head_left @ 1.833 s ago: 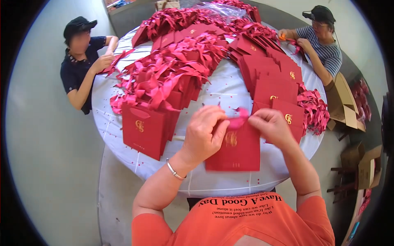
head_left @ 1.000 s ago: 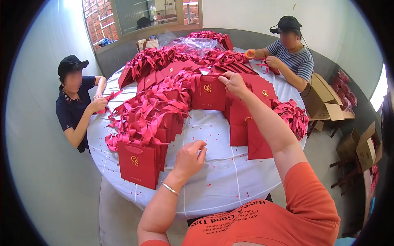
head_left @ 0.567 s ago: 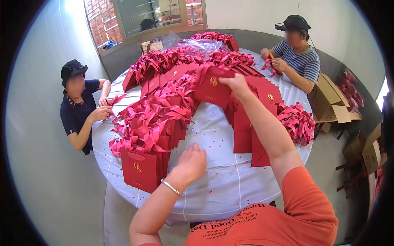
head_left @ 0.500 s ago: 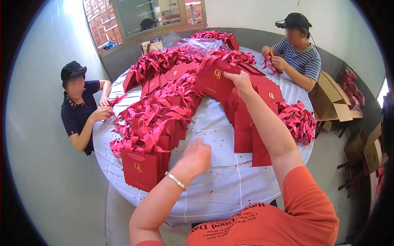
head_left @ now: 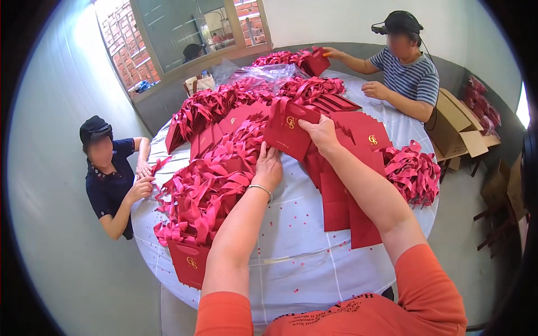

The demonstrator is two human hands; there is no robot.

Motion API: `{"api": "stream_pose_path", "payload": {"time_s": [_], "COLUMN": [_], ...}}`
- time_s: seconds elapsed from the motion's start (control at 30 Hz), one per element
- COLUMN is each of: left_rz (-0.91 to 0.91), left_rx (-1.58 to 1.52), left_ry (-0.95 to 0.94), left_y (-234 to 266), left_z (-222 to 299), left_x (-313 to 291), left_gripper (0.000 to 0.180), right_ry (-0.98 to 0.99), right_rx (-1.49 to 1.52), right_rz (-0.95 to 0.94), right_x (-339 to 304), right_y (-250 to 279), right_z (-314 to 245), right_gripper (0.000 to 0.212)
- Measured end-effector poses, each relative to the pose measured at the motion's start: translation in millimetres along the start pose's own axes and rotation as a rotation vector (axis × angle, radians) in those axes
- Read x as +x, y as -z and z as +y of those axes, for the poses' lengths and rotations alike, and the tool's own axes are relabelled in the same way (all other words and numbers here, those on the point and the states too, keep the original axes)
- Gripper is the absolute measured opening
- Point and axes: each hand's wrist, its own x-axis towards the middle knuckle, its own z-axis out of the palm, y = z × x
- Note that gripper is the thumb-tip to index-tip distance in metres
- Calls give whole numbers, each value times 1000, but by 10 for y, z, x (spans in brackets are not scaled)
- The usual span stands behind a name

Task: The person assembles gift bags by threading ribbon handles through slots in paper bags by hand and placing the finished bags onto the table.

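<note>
Centrally, your right hand (head_left: 322,133) grips a red paper bag (head_left: 283,134), thumb across the front near its right edge and just beside a gold emblem. This held bag tilts, pink ribbon at its top, at the far end of the ribboned row and just left of the plain stack. Your left hand (head_left: 268,168) is just below the held bag's lower left corner, fingers extended and fairly straight, with nothing visible in its grasp; whether it touches the row beside it, you cannot tell from this angle. A thin silver bracelet (head_left: 260,189) circles that wrist.

To the held bag's left and nearer you runs a row of red bags (head_left: 188,266), topped by a mass of looped pink ribbons (head_left: 213,179). To its right, nearer you, red bags overlap in a stack (head_left: 358,151), with a ribbon bundle (head_left: 413,172) beyond them. Behind the held bag are more ribboned bags and crumpled clear plastic (head_left: 274,73). Below it, the white-covered round surface (head_left: 297,246) is dotted with small red specks.

Well left of the held bag sits a co-worker in dark clothing (head_left: 115,179); right and beyond it, a co-worker in stripes (head_left: 409,73) extends an arm toward another red bag (head_left: 316,63). Farther right stands an open cardboard box (head_left: 454,129).
</note>
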Motion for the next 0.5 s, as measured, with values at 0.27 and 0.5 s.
{"api": "stream_pose_path", "payload": {"time_s": [0.27,0.5], "left_rz": [-83,-88], "left_rx": [40,22], "left_ry": [-12,-29], "left_y": [56,-56], "left_z": [-152,-245], "left_x": [-28,60], "left_gripper": [39,39], "right_ry": [73,11], "right_rx": [-152,-87], "right_rz": [43,-78], "right_x": [153,208], "right_y": [54,70], "right_z": [-94,-76], "right_gripper": [26,28]}}
